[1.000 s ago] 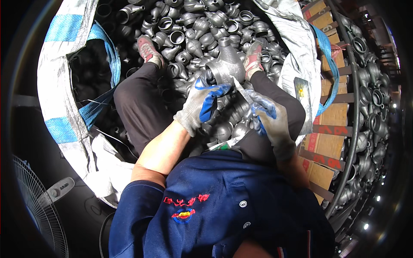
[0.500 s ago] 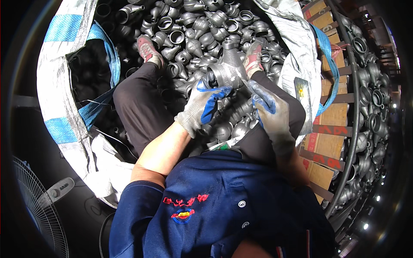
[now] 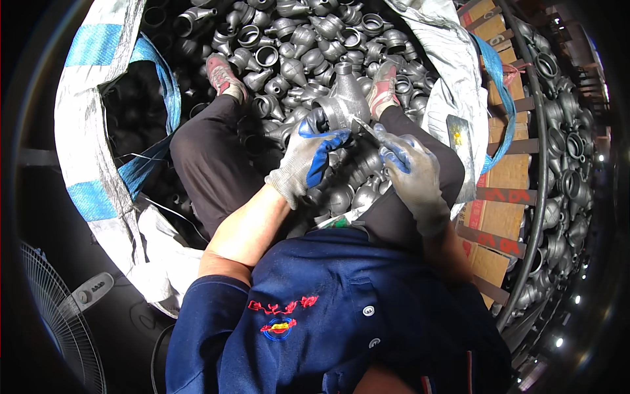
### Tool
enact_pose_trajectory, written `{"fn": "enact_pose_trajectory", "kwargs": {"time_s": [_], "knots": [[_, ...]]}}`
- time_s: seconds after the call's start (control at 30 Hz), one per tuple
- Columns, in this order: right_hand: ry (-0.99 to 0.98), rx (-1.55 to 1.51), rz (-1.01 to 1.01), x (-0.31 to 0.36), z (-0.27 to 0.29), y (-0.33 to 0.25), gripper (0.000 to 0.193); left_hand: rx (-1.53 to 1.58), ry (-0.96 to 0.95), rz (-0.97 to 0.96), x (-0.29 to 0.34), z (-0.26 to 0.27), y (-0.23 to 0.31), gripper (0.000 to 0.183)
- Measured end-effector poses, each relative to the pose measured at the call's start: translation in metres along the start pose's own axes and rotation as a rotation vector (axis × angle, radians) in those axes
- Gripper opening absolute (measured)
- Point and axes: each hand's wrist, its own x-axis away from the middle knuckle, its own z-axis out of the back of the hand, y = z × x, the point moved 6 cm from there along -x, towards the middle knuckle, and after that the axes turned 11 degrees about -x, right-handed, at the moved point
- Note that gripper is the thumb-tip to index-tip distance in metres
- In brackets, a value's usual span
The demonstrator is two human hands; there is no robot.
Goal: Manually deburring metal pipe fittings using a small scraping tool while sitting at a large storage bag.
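A fan (image 3: pixel 59 322) with a wire grille stands at the far left, with a pale control box (image 3: pixel 95 291) just beside it. Above it is a large white bag (image 3: pixel 82 144) with blue bands; its mouth is folded outward, and a blue strap (image 3: pixel 168 85) hangs in a loop at its inner left side. The left trouser leg (image 3: pixel 210 154) is bent, and the left shoe (image 3: pixel 224 75), red and grey, rests among the loose fittings (image 3: pixel 298 39), a heap of grey metal parts with round bodies and narrow necks.

The left hand (image 3: pixel 307 157) wears a grey glove with blue coating. Its grip is closed on the lower left end of the held fitting (image 3: pixel 346 98). This part is located between the two shoes, above the heap, with its threaded neck directed away from the body.

A slender tool (image 3: pixel 366 127) extends from the right hand to the lower side of the held fitting; its tip appears to touch the metal. The right shoe (image 3: pixel 382 88) is just beside the fitting. The right hand (image 3: pixel 412 172), also gloved, has its grip closed around the tool.

Farther right, a dark panel (image 3: pixel 461 148) with a yellow mark leans on the bag. Beyond it are cardboard (image 3: pixel 512 172), dark slats (image 3: pixel 502 196), a curved rail (image 3: pixel 542 177) and a second heap of fittings (image 3: pixel 574 187).
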Motion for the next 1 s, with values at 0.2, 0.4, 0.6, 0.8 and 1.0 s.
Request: {"fn": "enact_pose_trajectory", "kwargs": {"time_s": [0.2,0.4,0.6,0.8,1.0], "knots": [[-0.026,-0.13,0.068,0.004,-0.003,0.01,0.03,0.27,0.054,0.116,0.0,-0.003,-0.005,0.02],[0.058,-0.722,-0.368,0.01,-0.001,0.028,0.034,0.063,0.191,0.059,0.0,0.005,-0.006,0.025],[0.134,-0.904,-0.468,0.019,-0.011,0.037,0.033,0.281,0.223,0.263,0.002,0.001,-0.011,0.017],[0.119,-1.026,-0.568,0.024,-0.007,0.053,0.029,0.09,0.132,0.209,0.002,0.002,-0.005,0.02],[0.145,-1.04,-0.524,0.019,0.0,0.05,0.026,0.354,0.007,0.175,-0.002,0.0,-0.011,0.022]]}}
